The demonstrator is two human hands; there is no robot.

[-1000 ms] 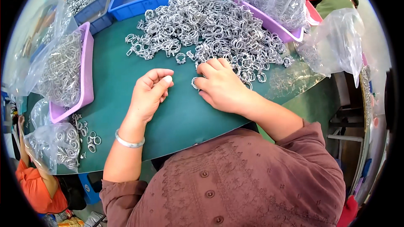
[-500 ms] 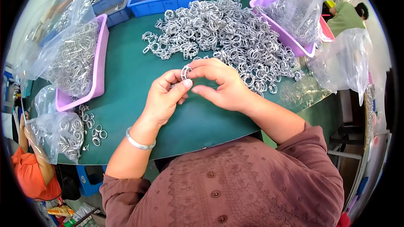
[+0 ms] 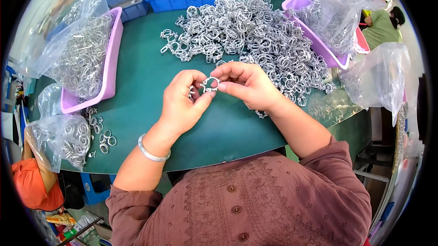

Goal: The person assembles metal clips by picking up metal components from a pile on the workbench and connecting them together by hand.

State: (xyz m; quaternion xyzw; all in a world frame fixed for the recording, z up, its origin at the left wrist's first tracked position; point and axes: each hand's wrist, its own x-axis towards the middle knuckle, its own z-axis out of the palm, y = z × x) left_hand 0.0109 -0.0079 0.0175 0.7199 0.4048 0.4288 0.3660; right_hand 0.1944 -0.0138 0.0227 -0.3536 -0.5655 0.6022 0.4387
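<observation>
Between my two hands, above the green table near its front edge, is a silvery metal ring [image 3: 217, 80] with small projecting parts on its lower left. My left hand [image 3: 180, 104] pinches it between thumb and fingers, and another small metal piece [image 3: 190, 93] shows tucked in the curled fingers. My right hand [image 3: 250, 85] closes on the ring's right side, thumb and index fingertips at its rim. Just beyond my hands lies a big heap of similar metal rings [image 3: 246, 29].
Left stands a purple tray [image 3: 109, 68] of wire-like metal parts, with a plastic bag [image 3: 68, 139] of spiral pieces and loose rings [image 3: 107, 140] nearby. Blue bins [image 3: 187, 0] line the back. A purple tray [image 3: 319, 47] holds a bag at right. Other people sit at both sides.
The ring has turned from nearly edge-on to face-on, so its round opening shows. My right thumb has come up to its rim. The view has shifted slightly.
</observation>
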